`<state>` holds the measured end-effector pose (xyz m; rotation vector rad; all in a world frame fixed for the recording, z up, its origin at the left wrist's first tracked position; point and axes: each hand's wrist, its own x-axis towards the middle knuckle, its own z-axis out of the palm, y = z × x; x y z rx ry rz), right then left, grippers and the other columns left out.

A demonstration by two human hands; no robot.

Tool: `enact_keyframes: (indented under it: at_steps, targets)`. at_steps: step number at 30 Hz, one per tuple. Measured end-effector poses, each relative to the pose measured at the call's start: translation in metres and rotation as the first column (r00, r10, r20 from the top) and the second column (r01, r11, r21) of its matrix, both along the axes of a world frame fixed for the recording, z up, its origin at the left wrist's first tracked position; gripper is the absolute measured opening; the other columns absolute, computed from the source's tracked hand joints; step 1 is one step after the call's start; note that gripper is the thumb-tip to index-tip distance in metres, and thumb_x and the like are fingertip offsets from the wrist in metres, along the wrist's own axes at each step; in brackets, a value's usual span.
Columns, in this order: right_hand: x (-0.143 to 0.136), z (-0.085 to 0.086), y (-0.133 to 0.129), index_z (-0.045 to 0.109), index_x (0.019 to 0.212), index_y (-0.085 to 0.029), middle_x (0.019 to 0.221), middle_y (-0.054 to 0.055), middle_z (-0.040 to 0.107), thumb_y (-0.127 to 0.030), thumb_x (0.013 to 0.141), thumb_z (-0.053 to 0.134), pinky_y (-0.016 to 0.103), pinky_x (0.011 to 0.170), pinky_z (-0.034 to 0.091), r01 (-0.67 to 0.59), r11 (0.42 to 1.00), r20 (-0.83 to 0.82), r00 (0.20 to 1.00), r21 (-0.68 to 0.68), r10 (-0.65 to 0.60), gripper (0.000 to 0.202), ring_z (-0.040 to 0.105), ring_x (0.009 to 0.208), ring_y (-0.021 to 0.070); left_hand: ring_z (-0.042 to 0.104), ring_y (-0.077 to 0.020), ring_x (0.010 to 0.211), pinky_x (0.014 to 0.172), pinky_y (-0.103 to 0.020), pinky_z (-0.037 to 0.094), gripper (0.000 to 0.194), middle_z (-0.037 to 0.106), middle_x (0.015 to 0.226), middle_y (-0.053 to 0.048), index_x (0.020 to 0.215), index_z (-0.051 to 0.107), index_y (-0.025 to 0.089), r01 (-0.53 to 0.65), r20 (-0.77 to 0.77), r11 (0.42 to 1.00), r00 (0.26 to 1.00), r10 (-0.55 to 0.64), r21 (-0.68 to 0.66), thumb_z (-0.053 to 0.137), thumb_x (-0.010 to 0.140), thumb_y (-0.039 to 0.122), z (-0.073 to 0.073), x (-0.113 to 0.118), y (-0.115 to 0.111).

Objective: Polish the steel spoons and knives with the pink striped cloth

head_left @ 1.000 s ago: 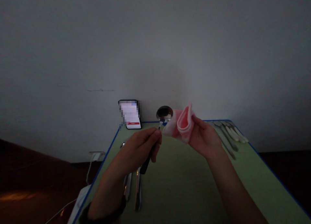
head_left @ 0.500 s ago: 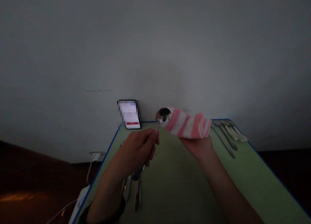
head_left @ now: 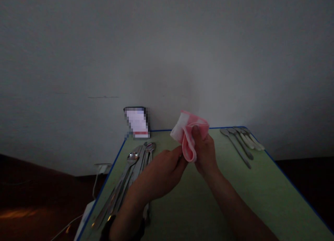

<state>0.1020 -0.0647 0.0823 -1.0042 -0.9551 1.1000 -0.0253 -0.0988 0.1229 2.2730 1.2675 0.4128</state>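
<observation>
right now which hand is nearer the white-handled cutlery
Right. The right hand, holding the pink-and-white cloth, is left of the white-handled cutlery; the left hand is farther left.

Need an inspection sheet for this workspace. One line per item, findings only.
Surface: green tabletop, blue-edged, back edge at the wall.
Things in hand: pink-and-white cloth, bunched, above the tabletop.
Clutter: left cutlery group; right cutlery group; phone upright by the wall.
Hands: right hand grips the cloth; left hand is at its lower edge, grasp hidden.
Cables: white cable beyond the tabletop's left edge.
Surroundings: grey wall, dark floor.
</observation>
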Motion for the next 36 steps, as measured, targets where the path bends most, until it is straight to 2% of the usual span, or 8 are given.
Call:
enact_keyframes:
  at_steps: [5, 12, 16, 21, 25, 29, 32, 36]
  targets:
    - [0.02, 0.007, 0.005, 0.05, 0.062, -0.017, 0.052, -0.004, 0.046, -0.046, 0.083, 0.047, 0.021, 0.046, 0.029, 0.133, 0.976, 0.442, 0.875, 0.171, -0.197, 0.037, 0.04, 0.048, 0.0089, 0.053, -0.0124, 0.065, 0.059, -0.022, 0.038, 0.029, 0.059, 0.072, 0.001, 0.089, 0.057, 0.018, -0.013, 0.04, 0.998, 0.999, 0.015, -0.06, 0.032, 0.092, 0.033, 0.007, -0.029, 0.007]
    - [0.052, 0.031, 0.003, 0.059, 0.072, -0.016, 0.065, -0.002, 0.059, -0.041, 0.083, 0.049, 0.02, 0.054, 0.034, -0.422, 0.906, 0.775, 0.579, 0.019, 0.254, 0.029, 0.048, 0.057, 0.0096, 0.054, -0.0113, 0.062, 0.059, -0.021, 0.04, 0.033, 0.062, 0.07, 0.001, 0.088, 0.065, 0.019, -0.012, 0.026, 0.999, 1.0, 0.013, -0.038, 0.038, 0.089, 0.037, 0.016, -0.053, 0.006]
    - [0.068, 0.044, -0.004, 0.063, 0.074, -0.016, 0.064, -0.002, 0.06, -0.039, 0.081, 0.053, 0.02, 0.053, 0.034, -0.543, 0.83, 0.81, 0.426, -0.128, 0.404, 0.026, 0.048, 0.056, 0.0093, 0.053, -0.0105, 0.061, 0.06, -0.02, 0.04, 0.033, 0.062, 0.068, 0.001, 0.088, 0.067, 0.02, 0.038, -0.002, 0.999, 0.999, -0.038, -0.016, 0.038, 0.089, 0.036, 0.019, -0.043, -0.001]
    - [0.062, 0.039, -0.001, 0.064, 0.069, -0.015, 0.061, -0.002, 0.058, -0.042, 0.077, 0.056, 0.02, 0.049, 0.034, -0.416, 0.906, 0.751, 0.572, -0.081, 0.33, 0.029, 0.046, 0.053, 0.0089, 0.052, -0.011, 0.06, 0.057, -0.02, 0.038, 0.034, 0.061, 0.066, 0.0, 0.084, 0.065, 0.018, -0.014, -0.057, 0.999, 0.998, 0.015, 0.031, 0.037, 0.09, 0.036, 0.02, -0.031, -0.002]
    - [0.042, 0.033, 0.0, 0.062, 0.071, -0.016, 0.061, -0.002, 0.057, -0.046, 0.076, 0.057, 0.021, 0.049, 0.036, -0.024, 0.991, 0.525, 0.85, 0.128, -0.047, 0.031, 0.047, 0.053, 0.0096, 0.049, -0.0105, 0.056, 0.053, -0.021, 0.033, 0.031, 0.057, 0.061, 0.001, 0.085, 0.064, 0.018, -0.124, 0.017, 0.987, 0.992, 0.123, 0.105, 0.039, 0.091, 0.035, 0.02, -0.019, -0.006]
    - [0.02, 0.028, -0.009, 0.049, 0.06, -0.018, 0.051, -0.004, 0.043, -0.049, 0.081, 0.048, 0.02, 0.042, 0.03, 0.339, 0.921, 0.228, 0.897, 0.193, -0.378, 0.038, 0.038, 0.046, 0.0082, 0.048, -0.0094, 0.053, 0.053, -0.021, 0.032, 0.026, 0.055, 0.059, 0.004, 0.088, 0.064, 0.019, -0.126, 0.151, 0.986, 0.982, 0.109, 0.106, 0.041, 0.09, 0.032, 0.02, -0.004, -0.01]
    - [0.006, 0.026, -0.017, 0.036, 0.055, -0.02, 0.047, -0.005, 0.033, -0.051, 0.084, 0.041, 0.021, 0.038, 0.025, 0.332, 0.938, 0.075, 0.938, 0.099, -0.34, 0.043, 0.03, 0.042, 0.0076, 0.048, -0.0086, 0.051, 0.052, -0.02, 0.032, 0.025, 0.054, 0.058, 0.004, 0.083, 0.063, 0.016, -0.139, 0.222, 0.984, 0.968, 0.112, 0.111, 0.042, 0.09, 0.028, 0.017, 0.006, -0.01]
    - [-0.005, 0.021, -0.018, 0.037, 0.059, -0.021, 0.051, -0.004, 0.036, -0.051, 0.085, 0.039, 0.021, 0.04, 0.03, 0.105, 0.994, -0.105, 0.989, -0.012, -0.106, 0.04, 0.032, 0.044, 0.0082, 0.052, -0.0097, 0.053, 0.052, -0.021, 0.032, 0.025, 0.059, 0.061, 0.001, 0.081, 0.063, 0.014, -0.194, 0.237, 0.969, 0.959, 0.154, 0.156, 0.041, 0.088, 0.022, 0.009, 0.013, -0.007]
